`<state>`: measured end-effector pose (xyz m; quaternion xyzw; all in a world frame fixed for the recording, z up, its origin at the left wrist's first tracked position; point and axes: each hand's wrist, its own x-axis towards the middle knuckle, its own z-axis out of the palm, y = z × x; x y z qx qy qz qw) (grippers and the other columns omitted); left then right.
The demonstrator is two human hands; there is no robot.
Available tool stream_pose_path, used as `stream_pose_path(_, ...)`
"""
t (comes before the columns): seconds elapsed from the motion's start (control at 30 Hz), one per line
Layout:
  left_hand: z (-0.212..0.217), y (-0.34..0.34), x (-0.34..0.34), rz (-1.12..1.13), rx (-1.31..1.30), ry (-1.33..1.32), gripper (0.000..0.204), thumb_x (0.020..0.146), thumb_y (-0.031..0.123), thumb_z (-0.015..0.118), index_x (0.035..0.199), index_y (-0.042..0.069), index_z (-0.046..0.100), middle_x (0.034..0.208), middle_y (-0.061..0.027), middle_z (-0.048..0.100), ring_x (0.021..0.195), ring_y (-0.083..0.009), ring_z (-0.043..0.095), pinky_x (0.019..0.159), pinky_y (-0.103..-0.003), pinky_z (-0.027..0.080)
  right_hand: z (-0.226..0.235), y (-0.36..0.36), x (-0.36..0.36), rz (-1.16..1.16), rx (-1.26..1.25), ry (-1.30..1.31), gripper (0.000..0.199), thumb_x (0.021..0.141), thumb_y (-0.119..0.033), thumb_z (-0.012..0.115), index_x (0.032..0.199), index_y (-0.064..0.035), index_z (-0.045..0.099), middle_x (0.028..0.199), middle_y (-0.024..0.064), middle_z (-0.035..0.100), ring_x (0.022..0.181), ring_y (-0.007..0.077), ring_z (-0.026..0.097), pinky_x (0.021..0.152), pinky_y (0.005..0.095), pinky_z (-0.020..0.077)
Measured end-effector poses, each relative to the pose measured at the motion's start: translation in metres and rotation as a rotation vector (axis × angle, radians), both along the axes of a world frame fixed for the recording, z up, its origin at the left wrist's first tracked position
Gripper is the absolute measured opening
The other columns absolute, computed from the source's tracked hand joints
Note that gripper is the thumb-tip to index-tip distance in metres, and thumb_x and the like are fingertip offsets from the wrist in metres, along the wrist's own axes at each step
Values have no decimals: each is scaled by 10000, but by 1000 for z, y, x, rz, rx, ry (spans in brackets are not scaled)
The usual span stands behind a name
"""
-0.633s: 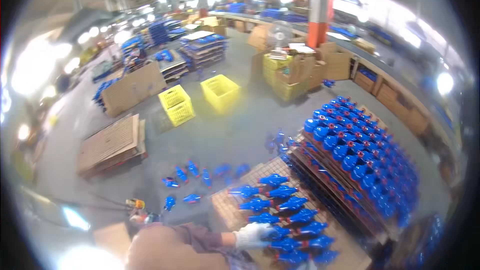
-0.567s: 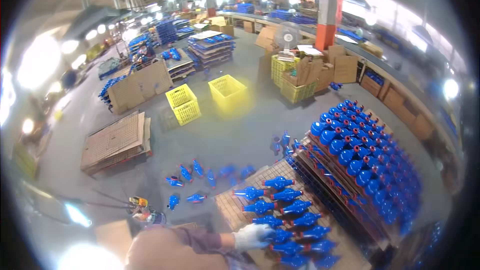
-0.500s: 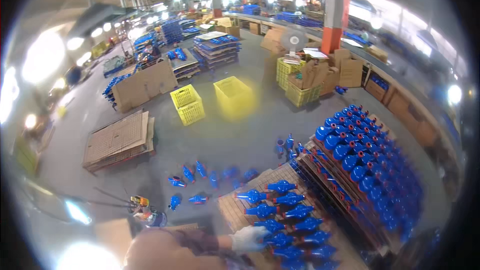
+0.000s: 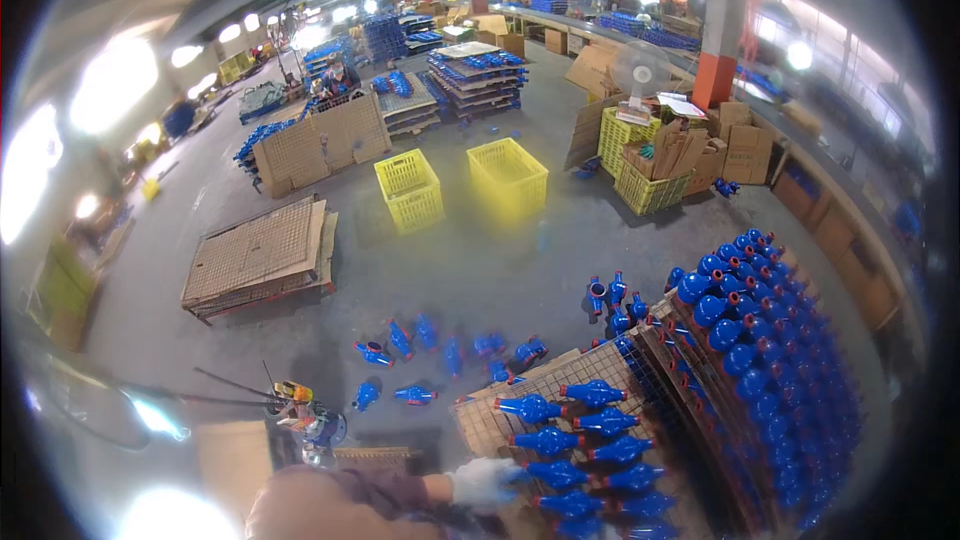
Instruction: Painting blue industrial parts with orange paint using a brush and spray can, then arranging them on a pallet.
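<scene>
My left hand point(image 4: 484, 483), in a white glove with a dark sleeve behind the bare wrist, reaches in from the lower left. Its blurred fingers lie at the left end of a blue metal fitting point(image 4: 556, 473), round-bellied with red ends, like a valve or meter body. Whether they grip it cannot be made out. Similar fittings lie in two columns on a mesh-topped board point(image 4: 490, 410). To the right, a taller stack carries dense rows of upright blue fittings point(image 4: 755, 325). My right hand does not show.
Loose blue fittings point(image 4: 415, 395) lie on the floor beyond the board. An orange-and-grey tool or machine point(image 4: 305, 410) stands left of my arm. Yellow crates point(image 4: 410, 192), a flat stack of boards point(image 4: 255, 255), a fan point(image 4: 640, 70) and cardboard boxes point(image 4: 745, 152) stand farther off.
The view has shifted, so the surroundings sit farther right and mostly lower. My left hand has drawn slightly left relative to the fittings on the board.
</scene>
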<state>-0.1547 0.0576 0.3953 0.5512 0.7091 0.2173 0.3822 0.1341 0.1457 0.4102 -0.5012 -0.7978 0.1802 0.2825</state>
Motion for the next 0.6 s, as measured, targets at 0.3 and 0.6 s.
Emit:
stream_pose_path(0.3, -16, 18, -48, -48, -88, 26, 443, 921, 356, 649, 1314, 153, 634, 1098, -125, 636, 990, -336, 666, 837, -456, 540, -17, 4, -40, -50, -110, 74, 220, 883, 5, 751, 1101, 28, 735, 1007, 151, 740, 918, 261, 707, 901, 334, 560)
stream_pose_path(0.6, -31, 49, -85, -128, -138, 161, 420, 930, 388, 645, 1273, 147, 653, 1094, -125, 638, 953, -363, 675, 805, -468, 553, -51, 9, -51, -124, -284, 122, 168, 941, -38, 704, 1105, -7, 725, 1019, 132, 738, 941, 264, 706, 901, 340, 561)
